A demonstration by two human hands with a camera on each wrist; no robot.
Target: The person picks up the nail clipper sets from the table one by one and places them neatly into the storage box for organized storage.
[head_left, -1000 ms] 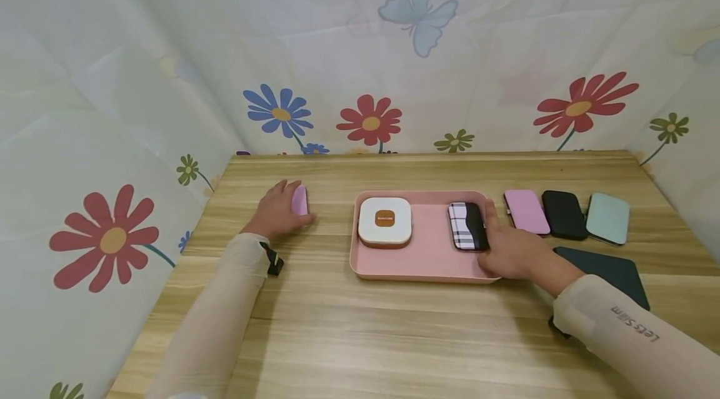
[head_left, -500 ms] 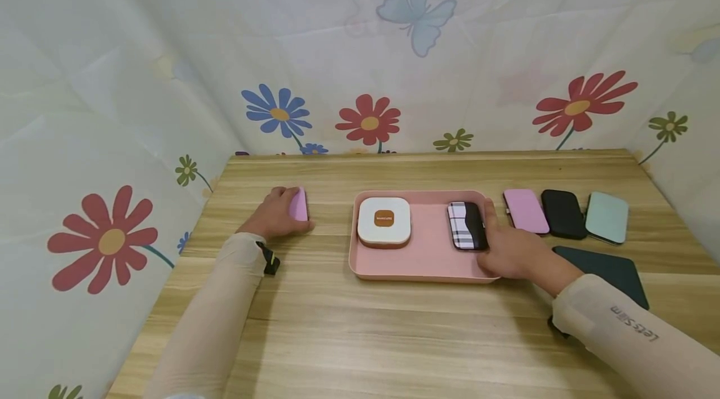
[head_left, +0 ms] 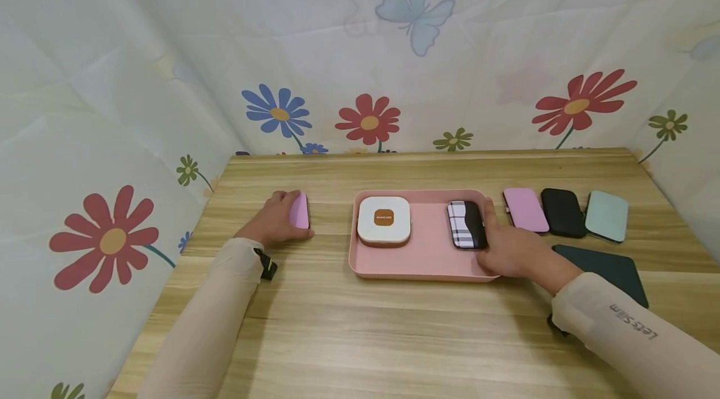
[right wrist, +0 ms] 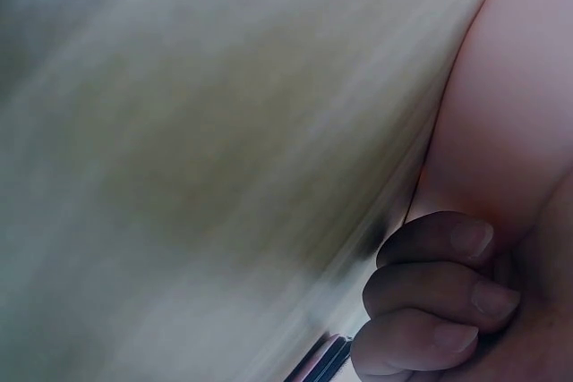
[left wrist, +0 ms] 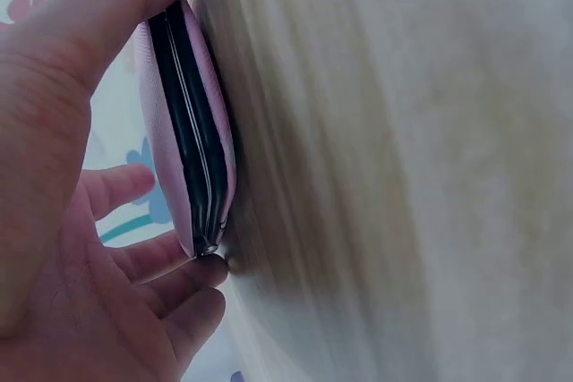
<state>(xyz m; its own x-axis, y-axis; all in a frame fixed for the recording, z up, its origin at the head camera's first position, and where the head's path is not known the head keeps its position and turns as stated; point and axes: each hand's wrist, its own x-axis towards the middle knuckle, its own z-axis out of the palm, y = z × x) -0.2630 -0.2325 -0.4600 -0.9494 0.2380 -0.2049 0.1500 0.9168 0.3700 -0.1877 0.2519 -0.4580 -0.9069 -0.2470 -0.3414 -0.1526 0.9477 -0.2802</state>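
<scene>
At the left of the table, my left hand [head_left: 275,219] spans a pink zippered case [head_left: 300,210], thumb at its near end and fingers at its far end. The left wrist view shows the dark zipper side of this case [left wrist: 190,131] between thumb and fingertips, low over the wood. My right hand [head_left: 514,249] holds the right end of a pink tray [head_left: 427,277], and its lower fingers [right wrist: 430,292] are curled in the right wrist view. Inside the tray lie a white box with a brown label [head_left: 385,230] and a plaid-and-black case [head_left: 467,225].
Right of the tray lie another pink case [head_left: 526,210], a black case [head_left: 564,212] and a mint case [head_left: 607,216]. A dark green flat item [head_left: 607,271] lies partly behind the right forearm. A flower-printed curtain [head_left: 315,42] stands behind the wooden table [head_left: 360,336].
My left hand has shifted slightly toward me along with the pink case, and more of the case shows. The right hand stays on the tray.
</scene>
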